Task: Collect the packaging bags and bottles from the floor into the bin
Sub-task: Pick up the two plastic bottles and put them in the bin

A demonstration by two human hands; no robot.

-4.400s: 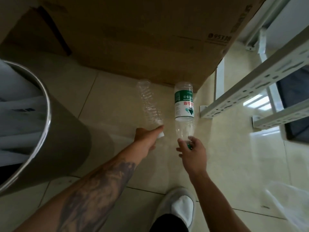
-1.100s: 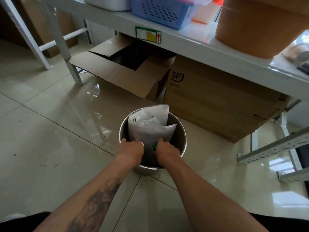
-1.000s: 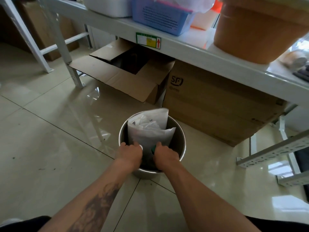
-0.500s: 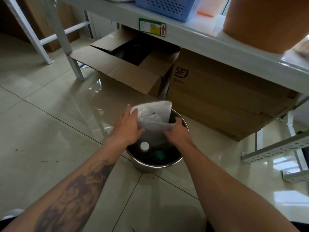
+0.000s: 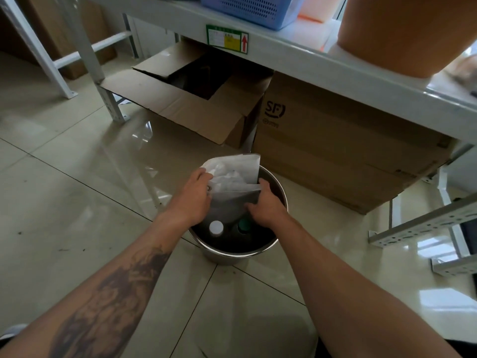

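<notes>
A round steel bin (image 5: 233, 254) stands on the tiled floor in front of me. White packaging bags (image 5: 236, 177) stick up out of its far side. Two bottles stand inside at the near side, one showing a white cap (image 5: 216, 227), the other a green cap (image 5: 244, 224). My left hand (image 5: 192, 197) presses against the left side of the bags. My right hand (image 5: 265, 205) grips their lower right edge inside the bin.
An open cardboard box (image 5: 185, 104) and a closed SF-marked box (image 5: 335, 151) sit under a white metal shelf (image 5: 296, 60) right behind the bin. A blue basket (image 5: 247, 9) and an orange tub (image 5: 402, 32) rest on the shelf. Perforated rails (image 5: 423, 223) lie at right.
Both hands let go of the bottles in the bin and moved up onto the bags. Since half a second ago they have closed tighter on the bags.
</notes>
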